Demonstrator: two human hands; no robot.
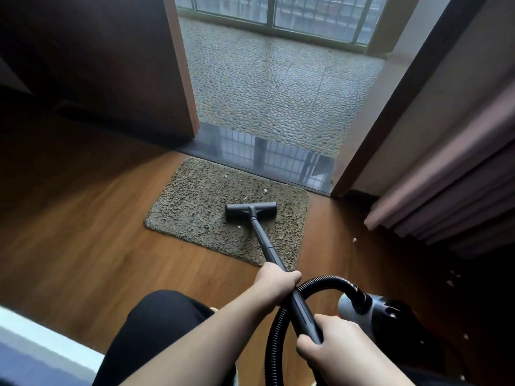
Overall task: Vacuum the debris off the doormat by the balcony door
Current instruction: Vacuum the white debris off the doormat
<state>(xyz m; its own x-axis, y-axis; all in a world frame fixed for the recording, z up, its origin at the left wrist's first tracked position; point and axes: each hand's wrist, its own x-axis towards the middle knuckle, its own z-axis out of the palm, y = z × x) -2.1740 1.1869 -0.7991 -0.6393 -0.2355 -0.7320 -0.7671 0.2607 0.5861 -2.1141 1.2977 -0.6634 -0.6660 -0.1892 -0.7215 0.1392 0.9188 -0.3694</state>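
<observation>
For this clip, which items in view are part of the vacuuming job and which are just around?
Part of the job:
- doormat
- debris bits on it
- vacuum head and wand
- hose, vacuum body
- left hand, right hand, both gripping the wand

Just around:
- curtain
- open door
- scrap on the wood floor
</observation>
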